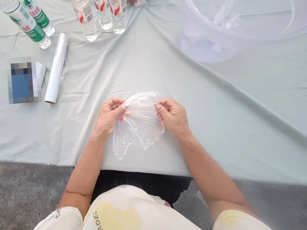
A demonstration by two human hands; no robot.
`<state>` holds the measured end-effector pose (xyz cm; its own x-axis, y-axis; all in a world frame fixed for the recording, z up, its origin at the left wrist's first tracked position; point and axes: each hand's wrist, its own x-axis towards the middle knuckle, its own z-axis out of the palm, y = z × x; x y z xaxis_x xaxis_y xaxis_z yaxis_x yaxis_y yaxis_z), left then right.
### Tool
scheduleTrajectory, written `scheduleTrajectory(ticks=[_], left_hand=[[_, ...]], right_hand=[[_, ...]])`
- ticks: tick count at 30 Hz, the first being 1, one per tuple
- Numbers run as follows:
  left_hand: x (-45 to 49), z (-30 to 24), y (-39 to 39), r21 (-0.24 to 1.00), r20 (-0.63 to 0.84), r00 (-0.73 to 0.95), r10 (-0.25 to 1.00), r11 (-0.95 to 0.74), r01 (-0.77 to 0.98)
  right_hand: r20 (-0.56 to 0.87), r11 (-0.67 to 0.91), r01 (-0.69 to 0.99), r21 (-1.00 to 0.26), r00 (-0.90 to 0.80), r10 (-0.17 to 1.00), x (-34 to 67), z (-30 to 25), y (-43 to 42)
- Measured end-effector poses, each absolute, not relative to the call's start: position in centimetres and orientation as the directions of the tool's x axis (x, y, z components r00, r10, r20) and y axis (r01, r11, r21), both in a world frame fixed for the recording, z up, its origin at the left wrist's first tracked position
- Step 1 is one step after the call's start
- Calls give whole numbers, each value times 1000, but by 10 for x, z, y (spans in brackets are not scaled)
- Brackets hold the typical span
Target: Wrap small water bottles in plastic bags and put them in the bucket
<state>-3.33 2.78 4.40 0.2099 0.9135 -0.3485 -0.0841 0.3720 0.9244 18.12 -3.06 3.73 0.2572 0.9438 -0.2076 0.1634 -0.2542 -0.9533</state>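
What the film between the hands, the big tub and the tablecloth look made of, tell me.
Film: thin, glossy clear plastic, judging by its sharp creases and glints. Tub: probably smooth plastic, its pale wall partly see-through. Tablecloth: seemingly matt fabric, given its soft folds.

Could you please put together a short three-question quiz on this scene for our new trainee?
1. Multiple choice: What do the left hand and right hand both hold?
A) a towel
B) clear plastic
C) a rope

2. True or false: The long roll lies nearer to the tub than to the green-labelled bottles.

3. Count: How many red-and-white-labelled bottles stand on the cloth?

Key:
1. B; each hand has a fingertip grip on it.
2. False; the roll lies close to the green-labelled bottles, with the tub well off to the right.
3. Three.
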Motion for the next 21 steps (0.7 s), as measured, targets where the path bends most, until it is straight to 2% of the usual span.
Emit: scheduleTrajectory(ticks=[5,11,15,18,21], left_hand=[[-37,43,30,956,-288,86,954,292,-40],[-38,44,33,961,-271,-23,962,269,-68],[-45,43,40,971,-230,-181,956,214,-105],[-55,39,48,991,-130,-352,927,109,-79],[-63,36,52,998,49,-510,859,-20,62]], right_hand=[[-251,-304,161,-939,285,925,187,40,-28],[-281,-355,207,-912,317,906,193,42,-28],[-264,-372,228,-900,395,880,201,44,-28],[-231,-388,266,-883,472,851,210,45,-27],[-222,-421,312,-852,513,829,216,46,-26]])
